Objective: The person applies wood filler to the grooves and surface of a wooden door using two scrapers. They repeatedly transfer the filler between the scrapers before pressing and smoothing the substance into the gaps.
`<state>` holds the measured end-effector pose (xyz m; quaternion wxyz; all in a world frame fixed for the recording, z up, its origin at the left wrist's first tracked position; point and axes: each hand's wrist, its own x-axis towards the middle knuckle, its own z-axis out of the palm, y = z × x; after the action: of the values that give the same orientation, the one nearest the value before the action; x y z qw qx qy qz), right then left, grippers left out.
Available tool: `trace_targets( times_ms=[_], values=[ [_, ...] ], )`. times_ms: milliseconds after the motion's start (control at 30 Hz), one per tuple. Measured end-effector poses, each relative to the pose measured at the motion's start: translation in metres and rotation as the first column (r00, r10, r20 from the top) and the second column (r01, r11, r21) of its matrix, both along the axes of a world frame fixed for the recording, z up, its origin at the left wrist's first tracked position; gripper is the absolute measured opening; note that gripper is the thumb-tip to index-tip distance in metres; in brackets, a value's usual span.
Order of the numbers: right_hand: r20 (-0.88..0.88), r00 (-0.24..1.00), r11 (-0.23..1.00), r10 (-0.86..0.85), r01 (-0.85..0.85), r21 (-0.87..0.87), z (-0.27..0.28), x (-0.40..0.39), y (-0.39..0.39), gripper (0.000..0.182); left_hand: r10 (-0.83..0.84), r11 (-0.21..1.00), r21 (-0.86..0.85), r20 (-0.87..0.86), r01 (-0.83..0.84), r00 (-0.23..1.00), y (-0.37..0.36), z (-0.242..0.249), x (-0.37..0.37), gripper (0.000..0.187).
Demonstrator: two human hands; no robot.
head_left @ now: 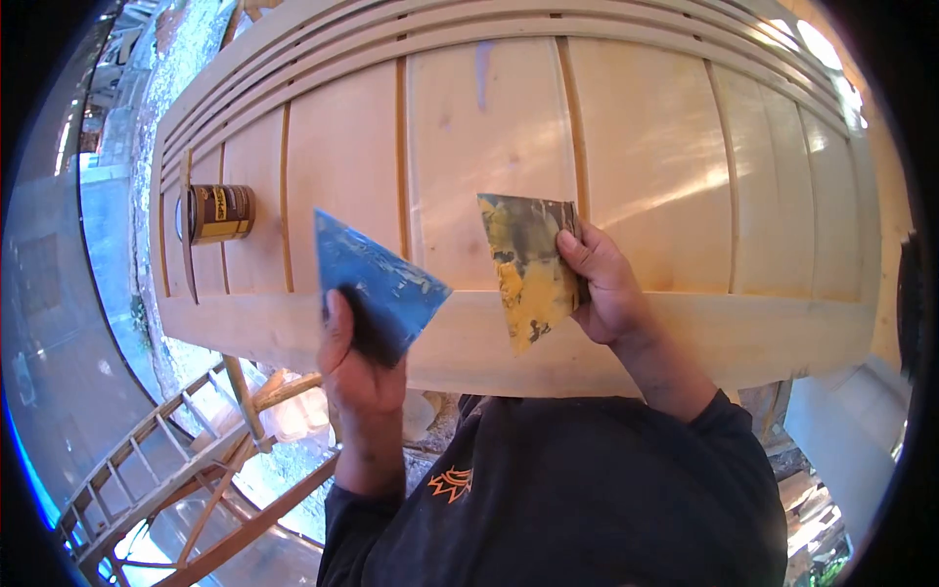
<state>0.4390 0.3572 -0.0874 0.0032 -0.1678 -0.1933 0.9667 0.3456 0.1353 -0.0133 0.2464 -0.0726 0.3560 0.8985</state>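
My left hand (360, 364) grips a blue flat putty spreader (386, 284), its thumb laid across the lower part and pale smears along the upper edge. In my right hand (606, 284) is a yellow putty spreader (533, 289), heavily coated with dark and yellowish residue, pinched at its right side between thumb and fingers. Both blades are held apart from each other above a large pale wooden panel (489, 117) with grooved boards and raised slats along its far side.
A brown and yellow can (223, 213) stands on the panel's left part, with a thin wooden strip (187, 235) across its top. Below left are a ladder (161, 440) and a wooden trestle (240, 396). A grey sheet-like surface (49, 293) lies at far left.
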Motion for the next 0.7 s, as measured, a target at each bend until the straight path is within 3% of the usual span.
trace_targets(
  times_ms=[67, 100, 200, 300, 400, 500, 700],
  values=[
    [-0.024, 0.999, 0.999, -0.030, 0.031, 0.034, 0.003, 0.001, -0.003, 0.032, -0.082, 0.982, 0.186, 0.203, 0.044, 0.976, 0.011, -0.010, -0.002, 0.029],
    [-0.037, 0.997, 0.996, -0.070, 0.072, 0.050, 0.009, 0.002, -0.006, 0.031, -0.097, 0.987, 0.149, 0.264, 0.059, 0.960, 0.022, -0.008, 0.000, 0.029],
    [-0.057, 0.986, 0.978, -0.157, 0.163, 0.131, 0.019, 0.002, -0.011, 0.031, -0.132, 0.989, -0.051, 0.168, 0.142, 0.977, 0.053, -0.026, 0.004, 0.027],
    [-0.090, 0.975, 0.948, -0.203, 0.219, 0.231, 0.007, 0.001, -0.008, 0.030, -0.084, 0.991, -0.092, 0.154, 0.099, 0.984, 0.057, -0.046, -0.008, 0.023],
    [-0.103, 0.970, 0.938, -0.219, 0.239, 0.253, -0.005, 0.003, -0.012, 0.029, -0.089, 0.993, -0.061, 0.148, 0.099, 0.985, 0.048, -0.062, -0.014, 0.021],
    [-0.137, 0.952, 0.921, -0.273, 0.300, 0.250, -0.011, 0.003, -0.019, 0.029, -0.074, 0.996, -0.021, 0.261, 0.083, 0.963, 0.043, -0.061, -0.019, 0.020],
    [-0.200, 0.948, 0.906, -0.249, 0.301, 0.297, -0.001, 0.013, -0.031, 0.035, -0.201, 0.979, 0.018, 0.263, 0.204, 0.944, 0.044, -0.041, -0.009, 0.019]
  ],
)
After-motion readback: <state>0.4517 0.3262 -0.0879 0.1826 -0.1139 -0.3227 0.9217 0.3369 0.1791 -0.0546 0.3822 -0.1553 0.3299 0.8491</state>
